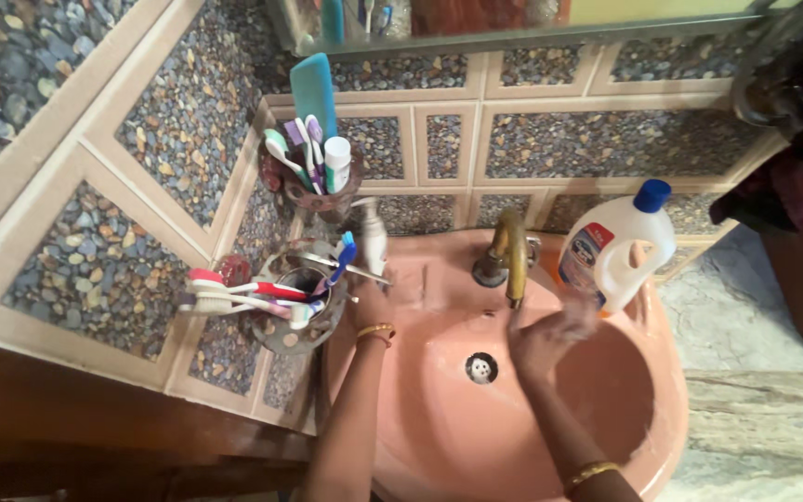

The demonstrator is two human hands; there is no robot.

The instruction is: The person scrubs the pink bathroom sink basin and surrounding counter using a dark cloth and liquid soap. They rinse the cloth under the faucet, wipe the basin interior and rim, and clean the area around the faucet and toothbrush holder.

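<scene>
Head view. Item: pink sink (439, 437), being rubbed down by hand; a judgement from the wet, soapy look. Left hand (375, 299): on the sink's back rim beside the toothbrush holder (304, 307); blurred, so whether it grips anything cannot be told. Right hand (550, 336): flat, fingers loose, holding nothing, pressed on the basin wall below the brass tap (510, 253). White bottle (617, 245), blue cap, on the rim just behind it. Next move likely calls for rinsing at the tap.

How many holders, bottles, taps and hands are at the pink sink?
Holders: 2, upper holder and lower holder
Bottle: 1
Tap: 1
Hands: 2, left hand and right hand
Total: 6
</scene>
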